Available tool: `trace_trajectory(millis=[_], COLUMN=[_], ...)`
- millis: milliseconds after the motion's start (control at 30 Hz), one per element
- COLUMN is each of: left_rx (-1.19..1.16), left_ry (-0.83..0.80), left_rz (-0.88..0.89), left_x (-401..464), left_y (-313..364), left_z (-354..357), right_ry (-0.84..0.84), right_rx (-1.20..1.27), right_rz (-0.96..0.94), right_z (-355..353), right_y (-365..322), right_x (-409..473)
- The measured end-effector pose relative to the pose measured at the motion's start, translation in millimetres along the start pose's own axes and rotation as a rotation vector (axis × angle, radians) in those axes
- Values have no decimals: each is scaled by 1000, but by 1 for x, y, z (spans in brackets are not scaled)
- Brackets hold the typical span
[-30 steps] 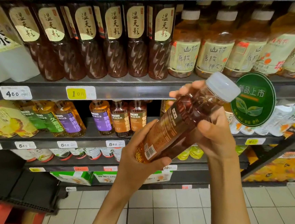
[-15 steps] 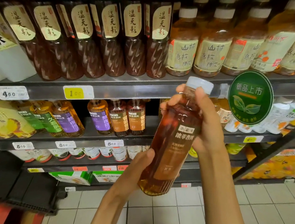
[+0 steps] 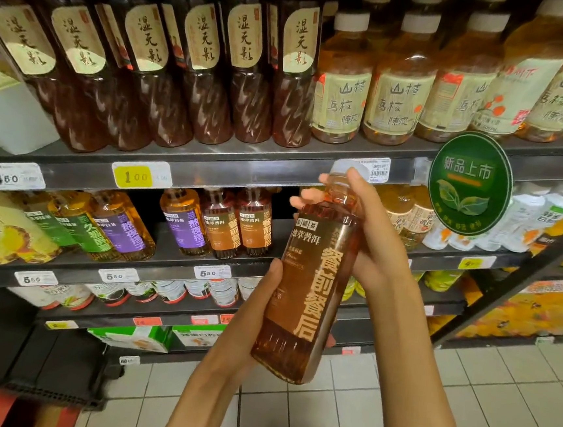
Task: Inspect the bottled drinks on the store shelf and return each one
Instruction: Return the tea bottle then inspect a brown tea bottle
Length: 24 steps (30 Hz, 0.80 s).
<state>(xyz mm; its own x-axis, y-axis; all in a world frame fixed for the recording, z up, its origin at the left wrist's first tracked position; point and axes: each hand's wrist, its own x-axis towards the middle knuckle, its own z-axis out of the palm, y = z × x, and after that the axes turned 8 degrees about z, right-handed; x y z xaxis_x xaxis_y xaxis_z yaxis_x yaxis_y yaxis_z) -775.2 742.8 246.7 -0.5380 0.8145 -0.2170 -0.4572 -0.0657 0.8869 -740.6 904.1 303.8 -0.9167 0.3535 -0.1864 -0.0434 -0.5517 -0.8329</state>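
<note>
The bottle (image 3: 311, 284) is held up in front of the store shelf (image 3: 243, 172), between the two hands, clear of every shelf board. Its long axis runs nearly upright, leaning a little so that the white cap (image 3: 347, 168) points up and slightly right and the base points down toward the tiled floor (image 3: 461, 399), slightly left. The brown label with large pale characters faces the camera.

The left hand (image 3: 250, 316) cups the lower half from the left, thumb laid along the label's edge and fingers curled round behind the base. The right hand (image 3: 377, 252) grips the neck and shoulder from the right, fingers wrapped over the top just under the cap.

A second ago the bottle lay on a steep slant, cap far up to the right and barcode side showing; half a second ago it had swung close to vertical. Now it stands about the same way but turned on its axis, so the big characters show.

The bottle is clear, squarish plastic with ribbed lower walls, full of amber-brown liquid. On the shelf above stand dark twisted-ribbed bottles (image 3: 248, 108) with cream labels, and rounder pale-labelled bottles (image 3: 395, 100) to their right. A round green sign (image 3: 468, 185) sticks out from the shelf edge, just right of the right hand.
</note>
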Motion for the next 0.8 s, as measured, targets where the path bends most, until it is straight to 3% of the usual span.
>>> trace_trajectory(millis=[133,300,433,567,667,800], left_rx=[50,371,100,-238,-238,-40], left_ry=[16,39,47,-201,-263,-84], left_rz=[-32,28,-12,-88,-98,-57], left_x=[1,9,9,5,5,6], left_y=[-3,3,-4,-8,-10,-11], left_z=[3,6,5,2,2,-5], right_ry=[-57,48,107,55,42,147], right_rx=[153,32,-88,-88,-47,-169], right_rz=[23,-66,-61,-69,-76,-140], right_z=[-1,0,3,3,5,5], right_y=[5,3,3,2,4,3], right_x=[4,1,3,4,4,2])
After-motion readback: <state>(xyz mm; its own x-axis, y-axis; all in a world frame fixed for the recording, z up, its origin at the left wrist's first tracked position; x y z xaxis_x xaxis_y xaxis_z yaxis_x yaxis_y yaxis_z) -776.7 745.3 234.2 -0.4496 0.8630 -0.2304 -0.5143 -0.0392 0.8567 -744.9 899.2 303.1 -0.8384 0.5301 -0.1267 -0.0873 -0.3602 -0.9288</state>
